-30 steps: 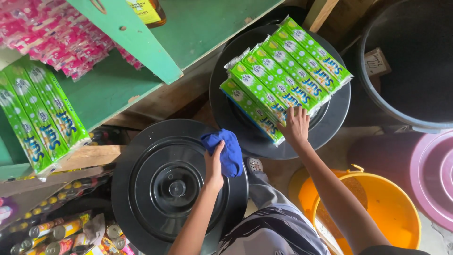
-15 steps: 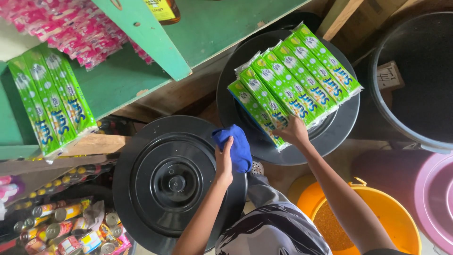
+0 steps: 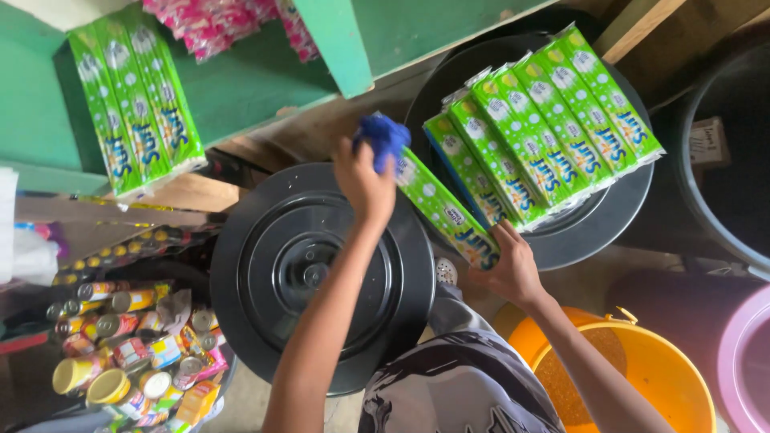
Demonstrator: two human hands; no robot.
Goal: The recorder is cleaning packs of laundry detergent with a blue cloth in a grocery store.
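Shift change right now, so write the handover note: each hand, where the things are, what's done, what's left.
Left hand: gripping a crumpled blue cloth, pressed to the upper end of a long green plastic sachet strip.
Right hand: holding that strip's lower end, lifted off the stack.
Remaining green strips lie on the far round black plastic lid.
Done: one strip picked out. Left: its wiping looks unfinished.

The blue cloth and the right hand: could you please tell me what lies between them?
A long green packet, running from the blue cloth down to the right hand; head view.
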